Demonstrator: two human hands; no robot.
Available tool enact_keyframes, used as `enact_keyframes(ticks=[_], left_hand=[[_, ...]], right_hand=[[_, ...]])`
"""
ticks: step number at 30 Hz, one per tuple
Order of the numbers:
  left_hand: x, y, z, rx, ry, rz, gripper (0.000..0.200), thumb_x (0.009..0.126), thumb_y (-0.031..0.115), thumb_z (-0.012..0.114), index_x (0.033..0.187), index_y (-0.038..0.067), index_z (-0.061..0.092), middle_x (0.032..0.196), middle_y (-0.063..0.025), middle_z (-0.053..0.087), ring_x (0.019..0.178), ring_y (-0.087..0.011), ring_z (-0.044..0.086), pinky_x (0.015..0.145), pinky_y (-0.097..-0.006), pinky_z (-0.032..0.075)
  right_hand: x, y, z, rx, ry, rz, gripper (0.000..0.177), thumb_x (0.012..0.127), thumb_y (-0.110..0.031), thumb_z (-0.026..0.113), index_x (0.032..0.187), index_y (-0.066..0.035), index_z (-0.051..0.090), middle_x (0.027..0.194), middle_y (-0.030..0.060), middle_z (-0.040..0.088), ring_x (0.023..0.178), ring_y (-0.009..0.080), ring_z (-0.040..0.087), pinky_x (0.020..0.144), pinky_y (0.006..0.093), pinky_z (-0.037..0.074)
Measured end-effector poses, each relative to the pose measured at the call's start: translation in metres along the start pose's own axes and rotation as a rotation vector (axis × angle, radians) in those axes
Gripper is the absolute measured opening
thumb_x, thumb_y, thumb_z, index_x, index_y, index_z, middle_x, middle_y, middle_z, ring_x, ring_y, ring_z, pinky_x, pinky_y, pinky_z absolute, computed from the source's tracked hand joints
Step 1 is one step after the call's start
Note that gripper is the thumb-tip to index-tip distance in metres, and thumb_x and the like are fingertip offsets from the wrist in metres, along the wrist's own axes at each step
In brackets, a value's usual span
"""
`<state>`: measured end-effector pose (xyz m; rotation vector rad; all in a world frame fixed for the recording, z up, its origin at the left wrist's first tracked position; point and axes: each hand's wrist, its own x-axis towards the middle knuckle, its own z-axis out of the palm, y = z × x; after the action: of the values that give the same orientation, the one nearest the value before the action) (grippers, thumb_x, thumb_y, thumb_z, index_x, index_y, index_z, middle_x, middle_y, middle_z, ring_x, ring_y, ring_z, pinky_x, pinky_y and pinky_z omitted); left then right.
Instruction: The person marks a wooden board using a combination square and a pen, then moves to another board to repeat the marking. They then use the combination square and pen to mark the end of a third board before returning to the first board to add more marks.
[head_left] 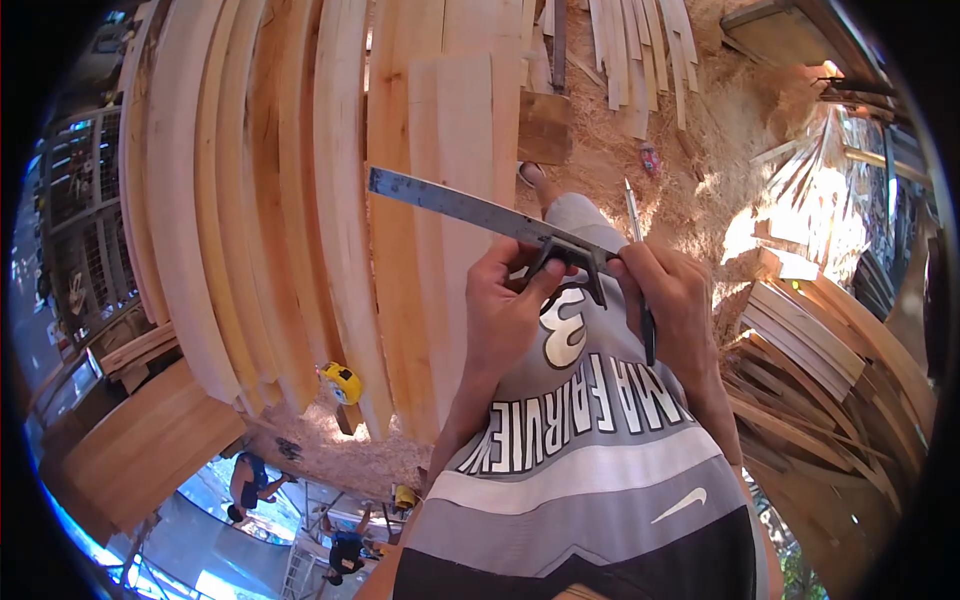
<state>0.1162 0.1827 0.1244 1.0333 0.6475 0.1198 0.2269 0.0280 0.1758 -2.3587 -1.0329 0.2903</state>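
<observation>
My left hand (508, 312) is closed around the dark head of a combination square (455, 205), thumb on the head. The square's steel blade slants up to the left, over the boards. At the blade's right end, the fingers of my right hand (672, 290) pinch the metal. That same hand also holds a slim pen-like marking tool (633, 210), its pale tip pointing up and its dark end sticking out below the fingers. Both hands are in front of my grey jersey (600, 480).
Long wooden boards (340, 200) lie side by side on the left, with a yellow tape measure (341, 383) near their lower ends. Stacked lumber (805, 335) is at right. Thin strips (640, 50) lie on sawdust-covered ground. Two other people (250, 485) are at lower left.
</observation>
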Motion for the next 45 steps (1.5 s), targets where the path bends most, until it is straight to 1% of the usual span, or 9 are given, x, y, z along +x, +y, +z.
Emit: enact_keyframes(ticks=[4,6,9,12,18,25,30,36,45], left_hand=[[-0.008,0.009,-0.001,0.131,0.036,0.049,0.037,0.099,0.000,0.067,0.134,-0.004,0.055,0.098,-0.0109,0.074,0.089,-0.0161,0.072,0.071,-0.0269,0.060],[-0.009,0.012,-0.004,0.163,0.204,0.249,0.079,0.094,-0.001,0.074,0.158,0.002,0.028,0.114,-0.0169,0.070,0.086,-0.0159,0.071,0.066,-0.0248,0.059],[0.005,0.032,-0.001,0.262,0.159,0.489,0.112,0.087,-0.001,0.080,0.166,0.009,0.000,0.142,-0.0214,0.055,0.083,-0.0150,0.069,0.062,-0.0208,0.057],[0.006,0.044,0.007,0.202,0.142,0.465,0.116,0.084,-0.002,0.082,0.166,0.009,0.001,0.162,-0.0206,0.035,0.082,-0.0141,0.068,0.057,-0.0171,0.054],[0.006,0.050,-0.003,0.269,0.100,0.447,0.121,0.079,-0.014,0.076,0.167,0.012,-0.003,0.167,-0.0239,0.027,0.076,-0.0125,0.069,0.057,-0.0162,0.050],[0.010,0.043,-0.012,0.142,0.123,0.494,0.115,0.082,-0.006,0.080,0.167,0.007,0.004,0.169,-0.0210,0.025,0.078,-0.0139,0.071,0.054,-0.0173,0.053],[0.010,0.047,-0.024,0.403,0.126,0.450,0.129,0.069,-0.014,0.083,0.166,0.007,0.001,0.172,-0.0234,0.011,0.078,-0.0140,0.073,0.051,-0.0174,0.051],[0.010,0.057,-0.025,0.333,0.099,0.424,0.125,0.063,-0.015,0.084,0.163,0.005,0.011,0.169,-0.0242,0.020,0.073,-0.0162,0.074,0.055,-0.0223,0.062],[0.009,0.053,-0.029,0.332,0.119,0.446,0.124,0.063,-0.015,0.085,0.163,0.004,0.013,0.165,-0.0271,0.028,0.073,-0.0144,0.072,0.056,-0.0212,0.061]], right_hand=[[-0.006,-0.015,-0.003,-0.020,0.054,0.014,0.025,0.094,-0.016,0.071,0.081,-0.004,0.054,0.065,0.0095,0.050,0.055,0.0293,0.056,0.052,0.0427,0.041],[-0.011,-0.020,-0.007,-0.034,0.079,0.058,0.026,0.094,-0.015,0.072,0.079,-0.004,0.052,0.065,0.0098,0.049,0.054,0.0292,0.055,0.051,0.0424,0.040],[-0.013,-0.024,-0.013,-0.046,0.083,0.047,0.027,0.094,-0.015,0.072,0.079,-0.004,0.052,0.064,0.0099,0.049,0.053,0.0293,0.054,0.051,0.0421,0.039],[-0.014,-0.023,-0.013,-0.043,0.098,0.057,0.026,0.094,-0.014,0.071,0.079,-0.004,0.052,0.064,0.0099,0.049,0.052,0.0293,0.053,0.050,0.0418,0.039],[-0.024,-0.027,-0.010,-0.006,0.101,0.106,0.026,0.095,-0.014,0.070,0.080,-0.005,0.052,0.065,0.0097,0.048,0.052,0.0282,0.053,0.051,0.0419,0.037],[-0.030,-0.029,-0.009,-0.011,0.070,0.123,0.025,0.096,-0.014,0.069,0.080,-0.005,0.052,0.065,0.0098,0.049,0.051,0.0290,0.052,0.051,0.0420,0.037],[-0.035,-0.029,-0.005,-0.014,0.060,0.134,0.026,0.096,-0.013,0.069,0.079,-0.006,0.051,0.064,0.0098,0.049,0.049,0.0298,0.051,0.050,0.0418,0.037],[-0.034,-0.024,-0.008,0.024,0.042,0.140,0.021,0.096,-0.013,0.069,0.082,-0.005,0.055,0.065,0.0114,0.053,0.052,0.0311,0.055,0.051,0.0422,0.038],[-0.034,-0.022,-0.006,0.034,-0.008,0.177,0.021,0.097,-0.015,0.067,0.083,-0.005,0.056,0.067,0.0127,0.056,0.054,0.0326,0.055,0.053,0.0429,0.040]])
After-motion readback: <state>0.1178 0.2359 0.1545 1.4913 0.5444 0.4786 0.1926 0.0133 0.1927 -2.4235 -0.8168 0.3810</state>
